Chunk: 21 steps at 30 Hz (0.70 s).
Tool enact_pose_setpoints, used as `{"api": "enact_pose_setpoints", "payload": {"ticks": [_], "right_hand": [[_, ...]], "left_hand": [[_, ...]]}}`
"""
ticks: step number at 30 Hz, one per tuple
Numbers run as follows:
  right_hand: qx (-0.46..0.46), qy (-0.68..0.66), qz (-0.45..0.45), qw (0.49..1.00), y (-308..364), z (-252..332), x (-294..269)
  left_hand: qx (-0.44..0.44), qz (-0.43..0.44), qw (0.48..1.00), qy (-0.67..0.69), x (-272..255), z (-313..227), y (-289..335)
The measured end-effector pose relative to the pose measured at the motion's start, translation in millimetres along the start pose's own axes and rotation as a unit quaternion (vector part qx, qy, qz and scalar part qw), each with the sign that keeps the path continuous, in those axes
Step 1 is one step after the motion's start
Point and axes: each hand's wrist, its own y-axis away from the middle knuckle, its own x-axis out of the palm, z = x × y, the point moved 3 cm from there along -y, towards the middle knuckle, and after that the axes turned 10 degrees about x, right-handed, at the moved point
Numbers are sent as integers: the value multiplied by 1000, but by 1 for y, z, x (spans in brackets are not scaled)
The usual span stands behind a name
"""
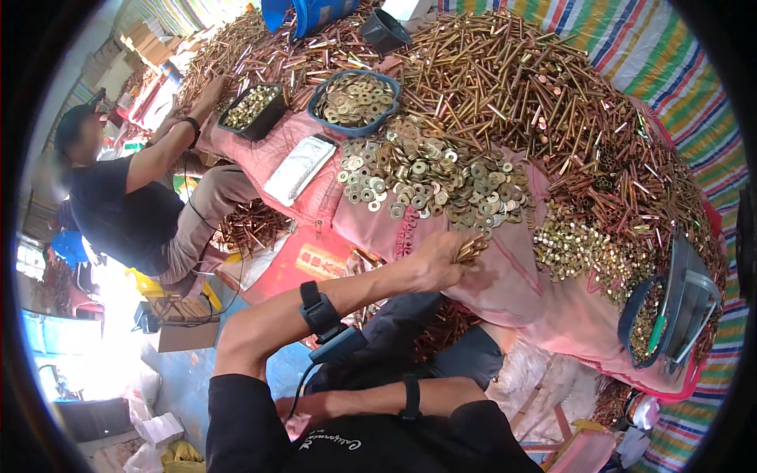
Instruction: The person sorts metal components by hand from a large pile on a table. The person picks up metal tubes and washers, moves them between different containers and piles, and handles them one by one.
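My left hand (438, 262) is closed around a handful of brass-coloured washers (471, 249) at the near edge of the pink sacking (505, 284). Just beyond it spreads a pile of loose flat washers (434, 177). My right forearm lies across my body toward the left, and my right hand (300, 410) is low beside my left upper arm, its fingers blurred and partly hidden. A heap of small nuts (587, 248) lies to the right of the washers. Behind them rises a large mound of long copper-coloured bolts (505, 87).
A blue basin of washers (355, 100), a black tub of nuts (252, 112) and a white packet (300, 169) stand at the far left. At right, a dark scoop-like container (678, 299) leans over nuts. A co-worker (126, 189) sits at left, reaching toward the bolts.
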Motion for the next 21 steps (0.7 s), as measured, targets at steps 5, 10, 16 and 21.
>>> {"api": "enact_pose_setpoints", "payload": {"ticks": [5, 10, 16, 21], "right_hand": [[-71, -43, -113, 990, 65, 75, -9], [-2, 67, -126, 990, 112, 113, -46], [38, 29, -255, 966, 163, 112, -40], [173, 28, -332, 927, 203, 89, -28]], "left_hand": [[-24, 10, 995, 101, 2, -14, 5], [-61, -45, 970, 233, 18, -6, -17], [-20, -139, 955, 260, 52, 11, -45], [42, -186, 959, 207, 85, 26, -64]]}}
